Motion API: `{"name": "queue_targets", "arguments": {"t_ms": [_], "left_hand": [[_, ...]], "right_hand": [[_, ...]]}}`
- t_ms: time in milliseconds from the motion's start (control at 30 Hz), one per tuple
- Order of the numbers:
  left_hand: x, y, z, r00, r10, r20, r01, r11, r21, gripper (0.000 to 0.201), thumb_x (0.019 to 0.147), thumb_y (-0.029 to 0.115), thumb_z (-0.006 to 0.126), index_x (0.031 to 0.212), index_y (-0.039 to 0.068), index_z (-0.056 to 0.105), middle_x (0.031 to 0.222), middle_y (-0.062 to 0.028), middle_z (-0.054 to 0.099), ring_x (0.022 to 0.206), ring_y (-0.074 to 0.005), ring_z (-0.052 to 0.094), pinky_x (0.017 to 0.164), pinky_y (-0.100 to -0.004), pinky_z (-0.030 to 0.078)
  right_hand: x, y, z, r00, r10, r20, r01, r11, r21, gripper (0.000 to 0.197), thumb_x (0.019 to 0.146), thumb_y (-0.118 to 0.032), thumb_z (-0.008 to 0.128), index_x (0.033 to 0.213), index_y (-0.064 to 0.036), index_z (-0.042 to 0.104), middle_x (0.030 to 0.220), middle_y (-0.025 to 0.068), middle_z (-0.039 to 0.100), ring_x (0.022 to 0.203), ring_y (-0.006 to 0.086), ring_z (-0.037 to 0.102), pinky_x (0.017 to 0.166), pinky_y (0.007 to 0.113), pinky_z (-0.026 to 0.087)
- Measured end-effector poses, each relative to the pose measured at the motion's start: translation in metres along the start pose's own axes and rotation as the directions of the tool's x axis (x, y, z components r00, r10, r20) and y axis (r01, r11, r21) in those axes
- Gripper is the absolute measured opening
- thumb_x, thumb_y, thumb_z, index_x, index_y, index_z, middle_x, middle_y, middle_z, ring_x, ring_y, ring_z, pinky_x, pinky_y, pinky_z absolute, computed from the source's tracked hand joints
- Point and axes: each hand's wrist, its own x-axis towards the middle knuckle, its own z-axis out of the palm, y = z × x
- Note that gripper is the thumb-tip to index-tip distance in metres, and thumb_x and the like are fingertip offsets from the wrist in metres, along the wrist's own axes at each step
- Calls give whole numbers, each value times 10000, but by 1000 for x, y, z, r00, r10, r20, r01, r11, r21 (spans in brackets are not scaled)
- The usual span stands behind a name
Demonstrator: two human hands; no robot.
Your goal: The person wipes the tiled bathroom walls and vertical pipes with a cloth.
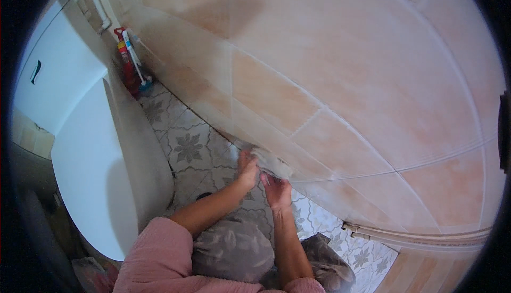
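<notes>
The work looks to be in mid-course: a crumpled, off-white cloth-like piece (274, 164) is up in both hands, not set down. The bare left hand (248, 171) closes on its left end, and the bare right hand (277, 190) grips it from below, so the two hands are together on the one piece. Blur hides most fingertips, and I cannot tell whether the cloth presses on the peach-toned, glossy tiled wall (340, 85) just beyond the grip or hangs just off it.

What seems done is the taking-up of the cloth; its release is left. How much of the wall has been dealt with does not show. Beneath the grip lies the pale floor of flower-patterned tiles (188, 147). Left of it stands the white ceramic toilet with its lid down (85, 170); farther off, beyond the left hand, a red plastic bottle (128, 72) leans near the corner.
</notes>
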Motion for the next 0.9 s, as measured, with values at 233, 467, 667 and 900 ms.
{"name": "queue_targets", "arguments": {"t_ms": [233,467,667,900], "left_hand": [[40,-10,-34,897,438,-63,-429,896,120,500,830,17,563,1279,152,391,1126,-33,522,1073,-189,488,900,-344,428],[66,-23,-18,998,-57,6,56,936,-348,299,923,283,499,1171,116,490,1016,-72,585,979,-251,587,824,-450,510],[85,4,-43,997,-74,-8,58,837,-545,436,941,229,467,1339,97,348,1266,-140,469,1181,-290,471,966,-418,421],[56,70,-21,751,639,-168,-595,764,250,590,885,73,463,1421,42,219,1401,-197,350,1277,-335,361,1089,-367,243]], "right_hand": [[16,27,42,997,54,60,-50,996,-72,352,924,-285,436,1202,-97,545,1236,83,552,1162,251,488,964,452,414],[61,39,7,996,68,-63,-71,996,-52,376,930,-287,416,1239,-94,508,1268,77,530,1149,273,497,980,439,393],[67,51,41,977,213,26,-194,928,-319,416,921,-276,441,1297,-98,465,1328,74,485,1226,257,440,1037,416,343],[77,71,72,942,241,232,-141,914,-379,566,904,-403,503,1358,-84,390,1365,78,442,1257,266,397,1064,412,311]]}}
